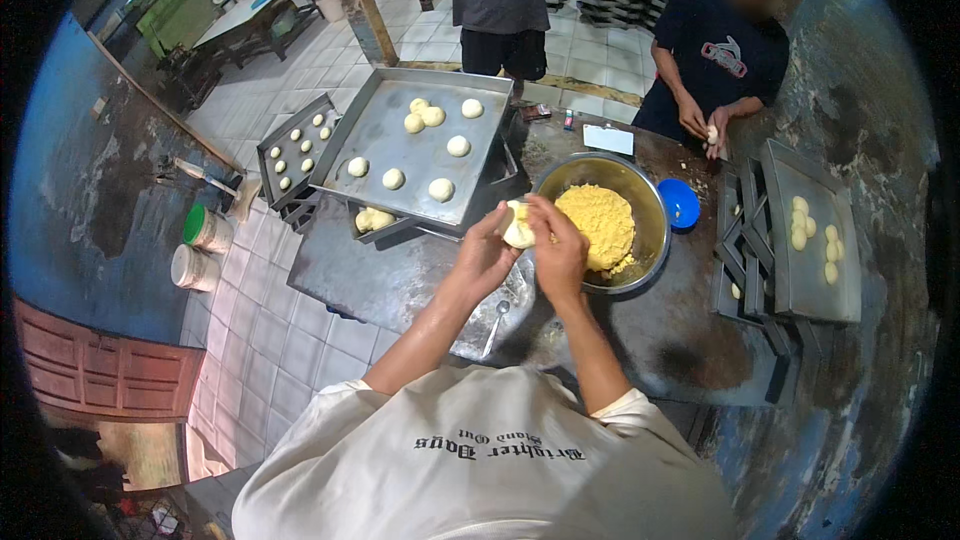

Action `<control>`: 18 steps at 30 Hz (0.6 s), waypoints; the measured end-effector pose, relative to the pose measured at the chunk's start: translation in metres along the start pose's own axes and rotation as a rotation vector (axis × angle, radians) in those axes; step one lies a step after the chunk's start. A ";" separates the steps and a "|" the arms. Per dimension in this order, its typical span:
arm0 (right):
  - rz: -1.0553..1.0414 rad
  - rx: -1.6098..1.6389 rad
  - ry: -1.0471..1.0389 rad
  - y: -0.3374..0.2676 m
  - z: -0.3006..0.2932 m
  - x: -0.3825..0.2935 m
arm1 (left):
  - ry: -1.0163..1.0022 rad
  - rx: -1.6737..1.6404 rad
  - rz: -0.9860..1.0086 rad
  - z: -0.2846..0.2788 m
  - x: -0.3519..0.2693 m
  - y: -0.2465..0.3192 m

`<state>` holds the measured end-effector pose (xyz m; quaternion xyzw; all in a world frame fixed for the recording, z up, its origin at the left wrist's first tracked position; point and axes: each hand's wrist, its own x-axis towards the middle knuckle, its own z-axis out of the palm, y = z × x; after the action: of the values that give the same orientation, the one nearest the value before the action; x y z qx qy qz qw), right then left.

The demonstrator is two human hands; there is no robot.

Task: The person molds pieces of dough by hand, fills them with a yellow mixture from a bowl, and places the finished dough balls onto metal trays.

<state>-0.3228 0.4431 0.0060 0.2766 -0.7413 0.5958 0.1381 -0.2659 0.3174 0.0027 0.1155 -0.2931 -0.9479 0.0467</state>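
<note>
A pale piece of dough [517,225] with yellow filling showing at its top is held between my two hands above the table. My left hand [484,251] cups it from the left, and my right hand [559,247] has its fingers on its right side. Just right of my right hand stands a large metal bowl [660,255] with a mound of crumbly yellow filling [596,225]. Beyond my left hand, a metal baking tray [420,157] bears several round dough balls, such as one ball [441,190] at its near edge. Below my hands lies a metal spoon [496,326].
A blue bowl [679,204] and a white flat item [608,139] stand beside the large bowl. Stacked trays [817,232] with dough are at the right; a smaller tray [296,154] is at the left. A seated person [720,67] handles dough across the table [360,262]; another person [499,0] stands behind.
</note>
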 end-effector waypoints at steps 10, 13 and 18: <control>0.444 0.797 -0.365 0.004 -0.021 0.008 | 0.038 0.266 0.121 0.026 -0.009 0.002; 0.538 0.963 -0.690 -0.017 -0.028 0.010 | 0.081 0.589 0.361 0.018 -0.017 0.006; 0.080 0.136 -0.536 -0.022 -0.016 0.006 | 0.286 0.981 0.428 0.023 -0.031 0.030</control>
<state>-0.3172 0.4538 0.0313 0.4035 -0.7200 0.5547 -0.1057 -0.2407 0.3103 0.0436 0.1892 -0.7079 -0.6446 0.2182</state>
